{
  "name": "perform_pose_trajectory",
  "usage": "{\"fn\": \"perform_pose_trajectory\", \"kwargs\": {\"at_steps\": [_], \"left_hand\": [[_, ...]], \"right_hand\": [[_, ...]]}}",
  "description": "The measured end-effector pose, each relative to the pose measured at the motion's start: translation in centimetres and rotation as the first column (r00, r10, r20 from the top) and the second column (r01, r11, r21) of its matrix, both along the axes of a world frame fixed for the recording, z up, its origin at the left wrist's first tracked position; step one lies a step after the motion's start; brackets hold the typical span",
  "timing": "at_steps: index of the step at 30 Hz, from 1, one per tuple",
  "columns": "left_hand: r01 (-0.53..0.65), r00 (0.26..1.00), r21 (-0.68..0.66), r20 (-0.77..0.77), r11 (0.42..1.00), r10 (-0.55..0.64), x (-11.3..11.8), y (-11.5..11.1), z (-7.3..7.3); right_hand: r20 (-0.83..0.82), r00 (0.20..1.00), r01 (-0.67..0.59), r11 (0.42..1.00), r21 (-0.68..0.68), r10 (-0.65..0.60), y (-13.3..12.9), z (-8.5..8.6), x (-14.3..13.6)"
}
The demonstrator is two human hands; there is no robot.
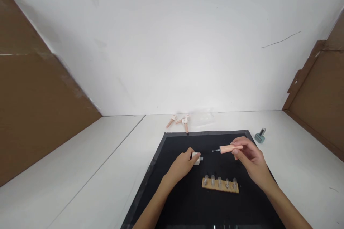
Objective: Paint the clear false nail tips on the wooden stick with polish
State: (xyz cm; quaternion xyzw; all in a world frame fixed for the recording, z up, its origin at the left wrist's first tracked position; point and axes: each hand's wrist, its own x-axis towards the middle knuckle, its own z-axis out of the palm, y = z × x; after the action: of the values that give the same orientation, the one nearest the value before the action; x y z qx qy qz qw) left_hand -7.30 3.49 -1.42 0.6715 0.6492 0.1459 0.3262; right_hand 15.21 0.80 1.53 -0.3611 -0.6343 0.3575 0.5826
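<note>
My left hand [185, 161] is closed round a small white nail polish bottle [196, 159], whose bare neck points right. Between the fingers of my right hand [249, 155] is a peach nail polish cap [228, 148] with its brush [215, 150] pointing left. The brush is apart from the bottle, a little above and to the right of its neck. Closer to me, a tan strip [220, 185] lies on the black mat [188, 200]. Several clear false nail tips [219, 180] stand up along it.
Several peach-capped bottles [185, 122] lie behind the mat, beside a clear plastic sheet or tray [202, 118]. A teal polish bottle [259, 137] stands at the right, outside the mat. Brown cardboard panels [40, 89] flank the white table [88, 161], and a white wall [172, 43] rises behind.
</note>
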Motion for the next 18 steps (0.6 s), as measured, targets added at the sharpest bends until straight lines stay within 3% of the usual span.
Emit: {"fn": "perform_pose_trajectory", "kwargs": {"at_steps": [5,8,10,13,18], "left_hand": [[-0.054,0.996,0.098,-0.068,0.994,0.061,-0.6,0.6,-0.5],[-0.066,0.995,0.152,-0.063,0.986,0.077,-1.0,0.7,0.0],[0.034,0.999,0.165,0.017,0.986,-0.037,-1.4,0.5,0.7],[0.247,0.952,0.059,0.173,0.967,-0.254,-1.8,-0.1,1.6],[0.406,0.907,-0.089,0.16,0.909,-0.39,-1.6,-0.9,2.2]], "right_hand": [[-0.042,0.999,-0.027,1.0,0.002,0.027,-0.1,-0.2,0.0],[-0.073,0.997,-0.041,0.999,0.0,0.041,-0.2,-0.2,0.0],[-0.097,0.994,-0.052,0.999,-0.008,0.051,-0.2,-0.3,0.1],[-0.148,0.986,-0.077,0.997,-0.021,0.073,-0.2,-0.4,0.1],[-0.252,0.96,-0.147,0.985,-0.087,0.121,-0.1,-0.2,0.4]]}}
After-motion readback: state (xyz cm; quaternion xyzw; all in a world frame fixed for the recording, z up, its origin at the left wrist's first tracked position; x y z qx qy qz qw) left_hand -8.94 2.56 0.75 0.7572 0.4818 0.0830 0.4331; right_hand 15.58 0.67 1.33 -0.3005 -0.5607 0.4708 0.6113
